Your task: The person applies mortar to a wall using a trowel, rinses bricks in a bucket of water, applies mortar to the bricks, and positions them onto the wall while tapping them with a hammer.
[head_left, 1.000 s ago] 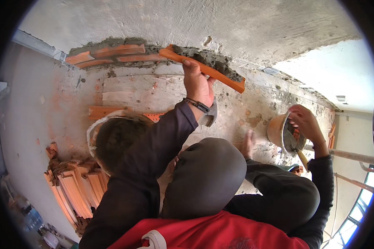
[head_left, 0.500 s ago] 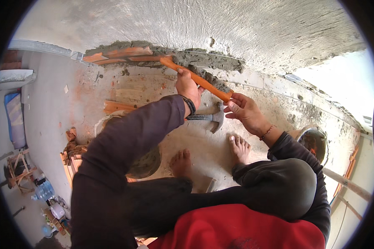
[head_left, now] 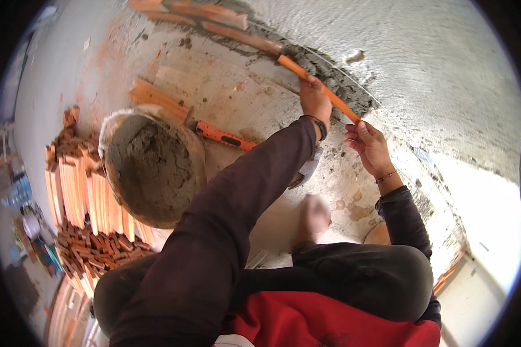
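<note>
A long, thin orange clay brick [head_left: 342,105] lies between my hands, slanting from upper left to lower right along the grey mortar bed [head_left: 358,95] at the wall's foot. My left hand [head_left: 316,103] is closed round its middle. My right hand [head_left: 369,149] pinches the near right end between thumb and fingers. The brick's far left end is close to a row of laid bricks [head_left: 237,37]. Whether its underside touches the mortar cannot be seen. Behind it runs a taut string [head_left: 315,51]. Below my left wrist, a hammer [head_left: 308,170] is partly hidden by my sleeve.
A bucket of mortar [head_left: 150,165] stands left of my arm. Near it lie an orange-red tool with a dark slot [head_left: 223,136] and a loose clay brick [head_left: 159,99]. Stacked bricks [head_left: 78,194] stand farther left. The rough plastered wall [head_left: 434,75] rises ahead and right.
My view has turned left, bringing the mortar bucket and brick stack out from behind my arm. Both hands still hold the brick, which now lines up more closely with the mortar bed and string.
</note>
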{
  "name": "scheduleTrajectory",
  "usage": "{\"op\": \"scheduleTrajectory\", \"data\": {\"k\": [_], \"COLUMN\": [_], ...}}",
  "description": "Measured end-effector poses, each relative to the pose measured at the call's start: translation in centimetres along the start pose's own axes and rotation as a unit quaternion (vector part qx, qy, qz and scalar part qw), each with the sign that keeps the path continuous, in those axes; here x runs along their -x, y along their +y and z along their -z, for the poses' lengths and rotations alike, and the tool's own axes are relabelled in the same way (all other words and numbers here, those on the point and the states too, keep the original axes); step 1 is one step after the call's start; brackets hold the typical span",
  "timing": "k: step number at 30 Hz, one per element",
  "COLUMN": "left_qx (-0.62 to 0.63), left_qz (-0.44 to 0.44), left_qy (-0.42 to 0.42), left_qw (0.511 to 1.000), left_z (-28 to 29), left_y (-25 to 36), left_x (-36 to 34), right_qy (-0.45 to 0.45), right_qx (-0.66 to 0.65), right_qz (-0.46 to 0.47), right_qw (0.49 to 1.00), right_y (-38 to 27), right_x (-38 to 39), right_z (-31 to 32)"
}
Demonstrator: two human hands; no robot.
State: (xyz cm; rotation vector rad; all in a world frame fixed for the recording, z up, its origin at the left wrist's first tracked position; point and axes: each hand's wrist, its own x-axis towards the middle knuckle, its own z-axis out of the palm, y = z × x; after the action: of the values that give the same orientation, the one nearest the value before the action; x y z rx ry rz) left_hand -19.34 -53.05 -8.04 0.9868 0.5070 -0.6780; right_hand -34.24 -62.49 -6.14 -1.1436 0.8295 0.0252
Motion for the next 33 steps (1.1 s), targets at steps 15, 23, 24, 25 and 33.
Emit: {"op": "scheduleTrajectory", "data": {"k": [15,23,24,25,33], "left_qx": [-0.177,-0.27,-0.261,-0.251,-0.283], "left_qz": [-0.146,-0.135,-0.139,-0.149,-0.153], "left_qy": [0.091,0.083,0.09,0.096,0.103], "left_qw": [0.969,0.95,0.951,0.952,0.941], "left_z": [-0.1,0.2,0.3,0.5,0.7], "left_y": [-1.2,1.4,1.5,1.4,1.3], "left_x": [-3.4,-1.7,-1.5,-1.6,-3.0], "right_qy": [-0.008,0.005,0.002,0.0,0.005], "right_qx": [-0.016,0.005,0.011,0.021,0.102], "right_qz": [-0.086,-0.093,-0.091,-0.087,-0.052], "right_qw": [0.996,0.996,0.996,0.996,0.993], "right_y": [-1.7,-1.6,-1.5,-1.5,-1.3], "right_x": [-3.3,-3.9,-3.9,-4.0,-4.2], "right_z": [0.2,0.6,0.4,0.3,0.1]}}
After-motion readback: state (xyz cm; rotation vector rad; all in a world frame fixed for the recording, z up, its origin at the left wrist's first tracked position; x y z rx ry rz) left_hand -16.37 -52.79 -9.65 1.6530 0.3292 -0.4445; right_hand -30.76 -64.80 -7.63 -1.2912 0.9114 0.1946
